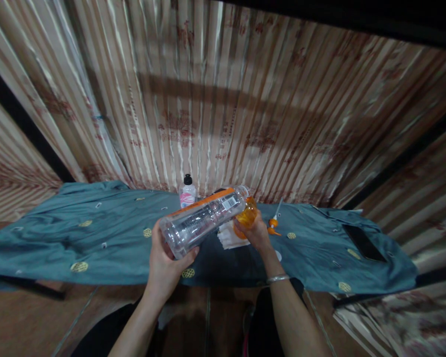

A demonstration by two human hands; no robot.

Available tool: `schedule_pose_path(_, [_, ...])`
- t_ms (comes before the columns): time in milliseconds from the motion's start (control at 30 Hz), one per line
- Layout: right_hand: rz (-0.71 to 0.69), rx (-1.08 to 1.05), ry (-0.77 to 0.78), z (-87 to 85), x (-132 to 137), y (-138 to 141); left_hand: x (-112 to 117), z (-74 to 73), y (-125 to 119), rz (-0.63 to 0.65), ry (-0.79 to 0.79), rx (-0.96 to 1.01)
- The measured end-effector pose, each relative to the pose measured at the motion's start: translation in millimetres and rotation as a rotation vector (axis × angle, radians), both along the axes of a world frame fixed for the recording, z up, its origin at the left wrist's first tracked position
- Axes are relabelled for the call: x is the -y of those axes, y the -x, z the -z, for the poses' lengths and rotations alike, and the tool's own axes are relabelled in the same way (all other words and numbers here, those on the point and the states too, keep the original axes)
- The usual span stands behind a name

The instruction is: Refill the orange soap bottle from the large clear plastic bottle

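Fingers of your left hand [167, 263] are curled around the base end of a large clear plastic bottle [204, 218] with an orange-striped label and a barcode, thumb on the near side, gripping it firmly. You hold that bottle tilted, almost lying flat, above the near middle of the table, its far end rising to the right. That far end meets a small orange translucent bottle [248, 213], which your right hand [254, 233] clasps from below with the fingers wrapped tight around it. A silver bangle [277, 279] sits on your right wrist.

Both bottles hang over a teal cloth with gold round motifs [96, 233] that covers the table. On it, just beyond your hands, stands a small clear bottle with a black cap and pink label [188, 193]. White folded paper [226, 239] lies under the 2 bottles, an orange pump nozzle [273, 225] lies just right of your right hand, and a black phone [364, 243] lies far right. A striped beige curtain [223, 99] hangs behind.
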State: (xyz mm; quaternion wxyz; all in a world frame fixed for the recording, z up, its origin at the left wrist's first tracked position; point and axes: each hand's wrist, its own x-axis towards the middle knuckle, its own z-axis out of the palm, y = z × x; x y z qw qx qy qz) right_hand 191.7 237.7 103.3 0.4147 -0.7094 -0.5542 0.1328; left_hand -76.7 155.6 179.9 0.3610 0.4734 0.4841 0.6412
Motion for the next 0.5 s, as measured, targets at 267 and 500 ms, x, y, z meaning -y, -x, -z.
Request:
schedule_pose_path(267, [-0.023,-0.074,0.036,-5.2,2.9,0.9,0.2,-3.5,-1.8,0.003,0.012,0.04])
schedule_pose_path(500, [-0.012,-0.045,0.06,-6.1,3.7,0.3,1.2,-5.4,-1.0,0.006,0.032,0.035])
